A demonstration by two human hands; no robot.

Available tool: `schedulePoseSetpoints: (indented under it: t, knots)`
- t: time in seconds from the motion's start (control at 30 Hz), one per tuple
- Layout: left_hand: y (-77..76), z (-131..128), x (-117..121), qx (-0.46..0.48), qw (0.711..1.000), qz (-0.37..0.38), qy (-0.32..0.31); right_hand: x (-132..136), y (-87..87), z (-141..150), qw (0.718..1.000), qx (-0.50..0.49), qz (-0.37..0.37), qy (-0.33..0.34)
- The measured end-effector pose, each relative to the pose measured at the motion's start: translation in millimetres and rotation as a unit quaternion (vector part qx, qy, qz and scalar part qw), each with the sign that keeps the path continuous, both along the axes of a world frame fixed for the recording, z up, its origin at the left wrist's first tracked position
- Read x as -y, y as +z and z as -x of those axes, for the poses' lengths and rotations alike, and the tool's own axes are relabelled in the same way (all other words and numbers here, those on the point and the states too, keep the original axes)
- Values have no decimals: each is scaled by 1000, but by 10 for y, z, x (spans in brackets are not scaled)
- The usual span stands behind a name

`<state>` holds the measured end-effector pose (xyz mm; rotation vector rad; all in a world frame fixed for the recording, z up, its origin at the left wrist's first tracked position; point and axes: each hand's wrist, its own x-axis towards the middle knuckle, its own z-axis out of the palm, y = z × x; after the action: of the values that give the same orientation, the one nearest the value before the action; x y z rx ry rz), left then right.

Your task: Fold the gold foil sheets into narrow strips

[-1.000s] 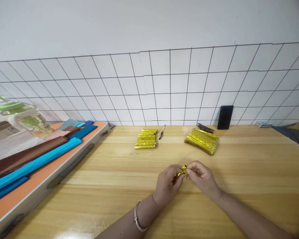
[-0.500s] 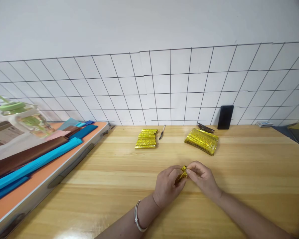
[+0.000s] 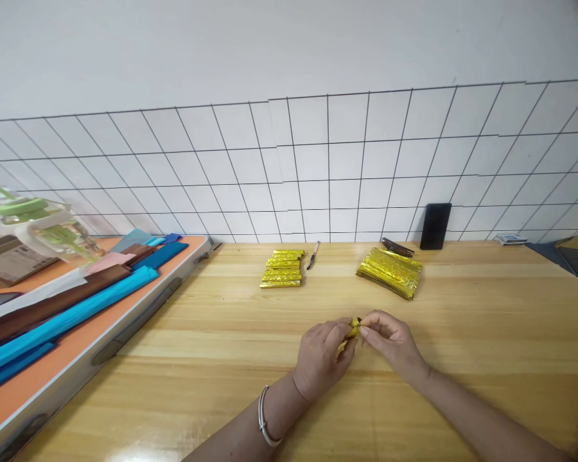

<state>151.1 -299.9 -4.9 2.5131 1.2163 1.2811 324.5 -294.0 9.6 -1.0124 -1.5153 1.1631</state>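
A small piece of shiny gold foil (image 3: 354, 331), curled or folded, is held above the wooden table. My left hand (image 3: 322, 356), with a silver bangle on its wrist, is closed around its left part, fingers hiding much of it. At the right end, the thumb and forefinger of my right hand (image 3: 394, 343) pinch the foil's edge. Beyond my hands on the left lies a row of narrow rolled gold foil pieces (image 3: 282, 269). Farther right is a thick stack of flat gold foil strips (image 3: 389, 273).
A pen (image 3: 313, 255) lies beside the rolled pieces. Behind the stack are a dark strip-like object (image 3: 397, 248) and a black phone-like slab (image 3: 435, 226) leaning on the tiled wall. At left, an orange-topped box (image 3: 84, 359) carries coloured paper (image 3: 101, 292), a carton and a green-lidded bottle (image 3: 43, 221).
My left hand has shifted slightly left and the foil between my hands has turned a little, with less of its lower part showing. My right hand stays almost in place.
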Motion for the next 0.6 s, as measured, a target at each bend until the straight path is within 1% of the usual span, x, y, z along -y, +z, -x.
schedulePoseSetpoints:
  t: [0.17,0.37,0.6]
  knots:
    - [24,-3,4,-27,1000,-3,6,-7,-16,18,1000,-4,13,-16]
    - [-11,6,-20,-7,1000,20,7,3,-10,26,1000,-5,16,-3]
    - [-17,8,-17,12,1000,24,-13,-21,-22,1,999,-21,29,14]
